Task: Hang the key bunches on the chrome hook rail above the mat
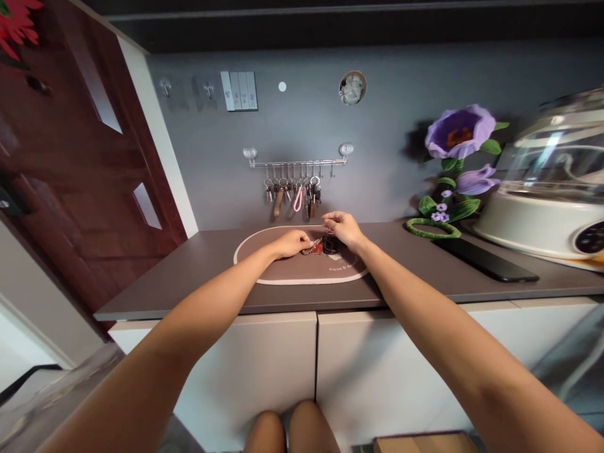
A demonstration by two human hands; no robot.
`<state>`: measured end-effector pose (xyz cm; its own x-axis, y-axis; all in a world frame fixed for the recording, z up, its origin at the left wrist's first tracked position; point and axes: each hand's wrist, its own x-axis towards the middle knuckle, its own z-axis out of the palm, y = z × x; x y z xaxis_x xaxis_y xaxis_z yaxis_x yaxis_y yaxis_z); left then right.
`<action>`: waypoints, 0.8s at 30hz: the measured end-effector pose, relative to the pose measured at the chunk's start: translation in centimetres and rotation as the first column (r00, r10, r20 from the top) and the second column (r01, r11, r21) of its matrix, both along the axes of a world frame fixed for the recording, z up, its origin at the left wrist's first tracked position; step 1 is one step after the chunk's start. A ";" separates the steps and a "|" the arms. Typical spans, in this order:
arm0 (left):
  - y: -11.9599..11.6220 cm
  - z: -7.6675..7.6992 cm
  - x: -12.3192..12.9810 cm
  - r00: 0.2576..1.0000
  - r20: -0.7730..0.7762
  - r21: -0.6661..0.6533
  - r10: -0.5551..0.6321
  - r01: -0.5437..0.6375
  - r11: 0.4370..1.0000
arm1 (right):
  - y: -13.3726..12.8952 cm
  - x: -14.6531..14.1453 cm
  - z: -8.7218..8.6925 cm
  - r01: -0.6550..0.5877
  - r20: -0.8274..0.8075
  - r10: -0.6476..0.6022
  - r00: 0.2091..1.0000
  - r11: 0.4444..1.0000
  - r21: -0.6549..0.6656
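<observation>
My left hand rests over the brown oval mat, thumb and fingers closed on the end of a keychain. That keychain has a chain-like strap and a reddish-orange part. Beside it lies a dark coiled piece; whether the two are joined I cannot tell. Just above the dark piece, my right hand has its fingers pinched together on something small, mostly hidden by the fingers. Behind both hands, several bunches of keys hang from a clear hook rail on the grey wall.
On the right of the counter stand purple artificial flowers with a green ring base, a black phone and a white appliance with a clear cover. A dark red door is at left. White cabinet doors sit below.
</observation>
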<state>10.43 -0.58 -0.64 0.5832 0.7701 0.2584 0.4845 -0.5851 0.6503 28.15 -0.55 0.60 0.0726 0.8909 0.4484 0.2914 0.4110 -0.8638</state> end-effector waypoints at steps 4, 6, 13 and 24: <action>-0.1 0.0 -0.2 0.999 0.049 -0.039 0.011 -0.009 0.999 | 0.0 -0.2 0.1 0.010 -0.012 -0.010 1.000 0.999 -0.036; -0.1 0.1 -0.3 0.995 0.079 -0.029 0.059 -0.057 0.998 | 0.2 -0.2 0.0 0.018 0.007 -0.018 1.000 1.000 -0.024; 0.6 0.3 -0.1 0.927 0.338 -0.136 0.164 -0.125 0.983 | 0.3 -0.3 0.0 0.046 0.059 -0.046 0.997 0.999 0.001; 0.2 1.7 0.2 0.698 0.646 -0.469 0.307 0.047 0.882 | 0.5 -0.5 -0.1 0.002 0.106 -0.007 0.994 0.999 0.048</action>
<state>10.60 -0.36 1.03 0.2587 0.9507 0.1708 -0.1533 -0.1342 0.9790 27.67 -0.02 0.53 0.0260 0.8680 0.4960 0.3819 0.4499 -0.8073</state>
